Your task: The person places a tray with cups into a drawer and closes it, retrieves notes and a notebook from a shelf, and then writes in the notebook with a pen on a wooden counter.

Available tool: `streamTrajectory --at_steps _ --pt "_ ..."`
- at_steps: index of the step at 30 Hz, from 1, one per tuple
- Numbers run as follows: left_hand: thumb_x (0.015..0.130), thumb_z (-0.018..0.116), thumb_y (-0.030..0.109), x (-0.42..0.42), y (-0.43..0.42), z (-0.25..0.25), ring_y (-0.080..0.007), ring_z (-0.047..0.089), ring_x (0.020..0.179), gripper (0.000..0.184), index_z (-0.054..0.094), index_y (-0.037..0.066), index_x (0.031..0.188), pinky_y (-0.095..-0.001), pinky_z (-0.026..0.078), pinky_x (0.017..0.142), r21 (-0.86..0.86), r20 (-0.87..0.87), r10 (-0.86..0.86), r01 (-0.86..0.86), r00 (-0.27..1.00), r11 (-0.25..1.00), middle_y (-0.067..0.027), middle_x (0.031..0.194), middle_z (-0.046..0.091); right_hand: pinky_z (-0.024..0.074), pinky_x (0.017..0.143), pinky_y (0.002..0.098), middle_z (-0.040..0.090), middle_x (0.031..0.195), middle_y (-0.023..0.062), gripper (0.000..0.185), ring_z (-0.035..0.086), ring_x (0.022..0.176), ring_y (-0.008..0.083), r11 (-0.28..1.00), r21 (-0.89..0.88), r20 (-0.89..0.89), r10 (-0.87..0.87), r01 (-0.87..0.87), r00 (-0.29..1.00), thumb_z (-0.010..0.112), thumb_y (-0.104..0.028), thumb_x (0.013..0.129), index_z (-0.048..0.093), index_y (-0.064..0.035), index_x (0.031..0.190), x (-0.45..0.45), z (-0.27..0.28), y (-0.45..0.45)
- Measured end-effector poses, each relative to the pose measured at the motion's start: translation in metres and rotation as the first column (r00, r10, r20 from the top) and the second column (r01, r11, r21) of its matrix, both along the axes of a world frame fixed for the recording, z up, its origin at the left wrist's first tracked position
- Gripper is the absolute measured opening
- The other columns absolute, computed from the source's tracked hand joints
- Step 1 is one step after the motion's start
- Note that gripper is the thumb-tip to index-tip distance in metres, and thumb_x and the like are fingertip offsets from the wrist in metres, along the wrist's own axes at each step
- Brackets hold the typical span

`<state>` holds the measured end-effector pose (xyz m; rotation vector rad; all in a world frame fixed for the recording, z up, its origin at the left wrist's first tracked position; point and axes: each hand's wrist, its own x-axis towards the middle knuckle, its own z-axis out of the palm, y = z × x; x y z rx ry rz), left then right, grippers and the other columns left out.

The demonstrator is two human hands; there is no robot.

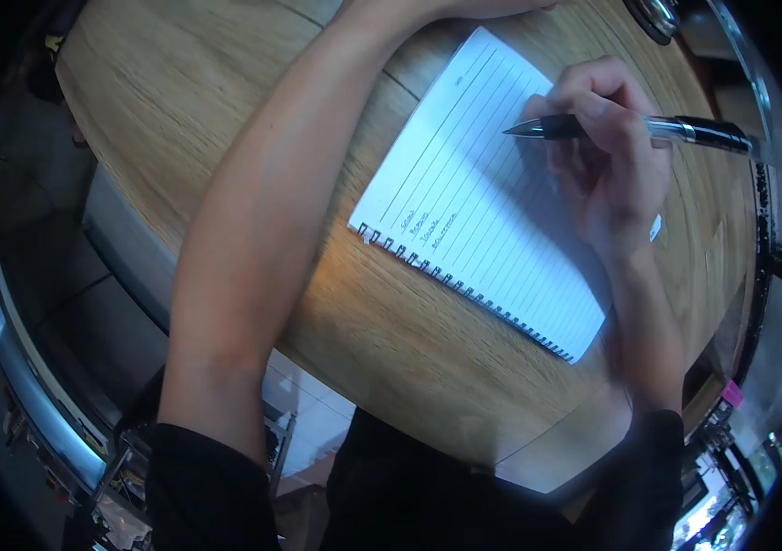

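My right hand [613,151] is closed around a black-and-silver pen [698,131], its tip pointing left just over the page. I cannot tell whether the tip touches the paper. Beneath it lies an open spiral notebook [492,174] with lined white pages, set at a slant. Several short handwritten words [423,223] stand near its wire binding. My left forearm rests along the notebook's left side. At the top edge of the view my left hand [487,7] is mostly cut off, so its fingers cannot be made out.
The round wooden table [382,340] fills the middle of the view. A dark shiny object [655,16] sits at the upper right edge. Part of a small white item [655,227] shows beside my right wrist. White floor tiles [304,404] appear below the table edge.
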<state>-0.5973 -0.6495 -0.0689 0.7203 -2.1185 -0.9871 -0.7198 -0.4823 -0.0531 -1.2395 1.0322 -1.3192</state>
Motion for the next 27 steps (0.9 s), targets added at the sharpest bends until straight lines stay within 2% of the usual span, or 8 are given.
streamTrajectory --at_steps 3,8,10,11,14,18,24,27 --pt "0.090 0.072 0.022 -0.001 -0.004 -0.003 -0.0094 0.047 0.051 0.037 0.063 0.000 0.061 -0.0320 0.039 0.049 0.067 -0.055 -0.035 0.038 0.998 0.997 -0.0025 0.054 0.057 0.0372 0.053 0.0208 0.059 0.072 0.0029 0.019 0.042 0.053 0.0047 1.000 0.002 0.006 -0.008 0.008 1.000 0.056 -0.019 0.101 0.061 -0.0005 0.102 0.003 -0.004 -0.002" --pt "0.094 0.072 0.024 0.003 -0.006 0.002 -0.0054 0.047 0.049 0.039 0.066 0.000 0.065 -0.0243 0.036 0.047 0.352 -0.141 0.001 0.049 0.990 0.935 0.0003 0.055 0.057 0.0387 0.059 0.0232 0.060 0.085 0.0058 0.015 0.044 0.061 0.0067 0.993 -0.082 0.025 0.081 -0.079 0.996 0.063 -0.014 0.097 0.061 -0.0017 0.105 -0.003 -0.006 -0.005" --pt "0.096 0.071 0.025 0.003 -0.005 0.003 -0.0041 0.045 0.049 0.038 0.067 0.000 0.067 -0.0230 0.034 0.046 0.354 -0.153 -0.015 0.069 0.988 0.933 0.0015 0.053 0.054 0.0405 0.066 0.0264 0.057 0.091 0.0080 0.015 0.048 0.073 0.0095 0.930 -0.335 -0.287 0.050 -0.149 0.957 0.064 -0.007 0.090 0.060 -0.0014 0.104 0.001 -0.004 -0.007" --pt "0.096 0.071 0.025 0.003 -0.005 0.004 -0.0043 0.046 0.049 0.038 0.067 0.000 0.067 -0.0234 0.034 0.046 0.314 -0.128 -0.006 0.046 0.992 0.948 0.0015 0.054 0.055 0.0405 0.066 0.0264 0.057 0.091 0.0080 0.015 0.048 0.073 0.0095 0.928 -0.345 -0.278 0.046 -0.144 0.960 0.064 -0.007 0.090 0.060 -0.0014 0.104 0.000 -0.004 -0.008" --pt "0.096 0.070 0.026 0.003 0.000 0.004 -0.0050 0.048 0.050 0.040 0.068 0.000 0.066 -0.0245 0.036 0.047 0.217 -0.067 0.029 -0.013 0.997 0.976 0.0008 0.055 0.057 0.0389 0.059 0.0252 0.061 0.079 0.0001 0.009 0.052 0.065 0.0064 0.969 -0.206 -0.065 0.125 -0.136 0.990 0.060 -0.003 0.082 0.064 -0.0026 0.090 -0.003 -0.011 -0.008" --pt "0.095 0.070 0.028 0.006 -0.002 0.004 -0.0052 0.051 0.052 0.041 0.069 -0.001 0.066 -0.0241 0.039 0.049 0.269 -0.102 0.044 -0.015 0.994 0.963 -0.0004 0.056 0.059 0.0385 0.057 0.0249 0.060 0.072 0.0015 0.005 0.051 0.061 0.0087 0.952 -0.263 -0.164 0.115 -0.156 0.980 0.059 -0.003 0.081 0.062 -0.0019 0.085 -0.001 -0.012 -0.011" --pt "0.093 0.071 0.027 0.003 0.003 0.004 -0.0058 0.052 0.052 0.039 0.069 -0.002 0.066 -0.0258 0.040 0.049 0.191 -0.065 0.032 -0.019 0.997 0.981 -0.0022 0.055 0.061 0.0441 0.058 0.0273 0.063 0.072 0.0044 0.011 0.056 0.061 0.0133 0.981 -0.050 -0.135 0.180 -0.188 0.974 0.061 -0.001 0.073 0.066 -0.0014 0.083 0.004 0.006 -0.003" --pt "0.092 0.071 0.025 0.007 0.002 0.006 -0.0060 0.053 0.052 0.038 0.070 -0.002 0.066 -0.0263 0.041 0.050 0.220 -0.080 0.035 -0.017 0.996 0.975 -0.0024 0.055 0.061 0.0444 0.056 0.0288 0.061 0.073 0.0068 0.015 0.057 0.059 0.0183 0.888 -0.390 -0.263 0.147 -0.244 0.954 0.060 0.002 0.069 0.066 -0.0021 0.082 0.006 0.000 -0.013"
